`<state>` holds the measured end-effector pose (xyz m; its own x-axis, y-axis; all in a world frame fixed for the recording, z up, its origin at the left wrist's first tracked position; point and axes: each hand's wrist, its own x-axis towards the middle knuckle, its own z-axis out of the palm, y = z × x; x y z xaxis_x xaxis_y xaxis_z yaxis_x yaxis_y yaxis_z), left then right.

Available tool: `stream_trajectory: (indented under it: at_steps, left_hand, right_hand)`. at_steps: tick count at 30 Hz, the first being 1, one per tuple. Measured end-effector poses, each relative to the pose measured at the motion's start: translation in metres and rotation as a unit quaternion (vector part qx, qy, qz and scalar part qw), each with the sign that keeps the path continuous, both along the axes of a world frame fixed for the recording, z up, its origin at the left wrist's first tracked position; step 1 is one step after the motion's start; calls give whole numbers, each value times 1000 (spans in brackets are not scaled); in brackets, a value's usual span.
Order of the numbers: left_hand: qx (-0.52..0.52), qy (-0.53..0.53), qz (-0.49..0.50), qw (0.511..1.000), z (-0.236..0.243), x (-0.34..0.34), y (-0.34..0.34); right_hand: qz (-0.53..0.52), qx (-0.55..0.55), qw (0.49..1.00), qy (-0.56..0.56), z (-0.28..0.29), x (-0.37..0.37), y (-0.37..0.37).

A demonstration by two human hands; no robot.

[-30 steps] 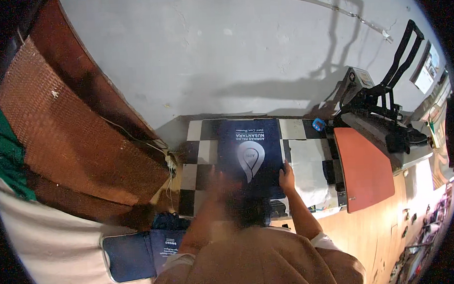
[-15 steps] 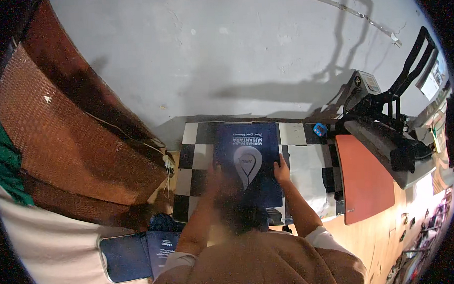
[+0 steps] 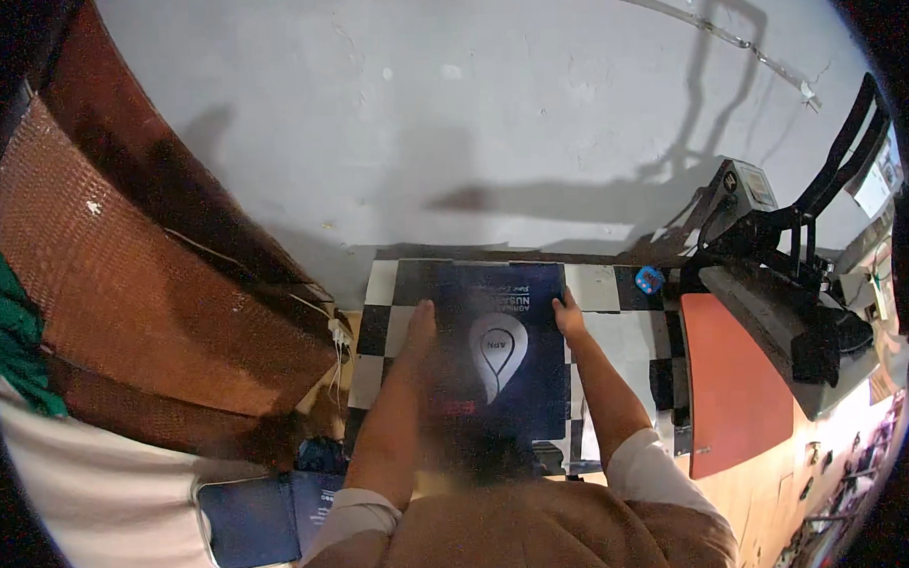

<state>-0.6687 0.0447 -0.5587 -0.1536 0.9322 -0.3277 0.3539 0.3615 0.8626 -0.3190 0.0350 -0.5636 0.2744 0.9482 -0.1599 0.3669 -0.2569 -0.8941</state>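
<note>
Smooth, matt navy cloth panel [image 3: 499, 355]

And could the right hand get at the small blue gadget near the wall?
Probably yes: the right hand is at the right edge of the dark blue printed piece, and just flat checkered tabletop shows between it and the small blue gadget. It might first need to leave that edge.

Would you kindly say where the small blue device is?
In the head view's right half, the small blue device sits on the checkered table, between the right hand and the grey-and-black press.
</note>
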Motion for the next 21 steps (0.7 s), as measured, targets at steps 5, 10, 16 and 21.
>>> stream_trajectory:
  at_steps: [5, 10, 16, 21]
  left_hand:
    - [34, 92, -43, 994, 2, -13, 2]
    - [299, 309, -146, 891, 12, 29, -30]
    - [262, 477, -259, 798, 14, 48, -42]
    - [251, 433, -243, 831, 7, 40, -41]
  right_hand:
    - [49, -12, 999, -10, 4, -23, 9]
    - [96, 172, 941, -275, -9, -19, -13]
    - [210, 130, 864, -440, 5, -37, -26]
    - [231, 65, 843, -481, 26, -51, -26]
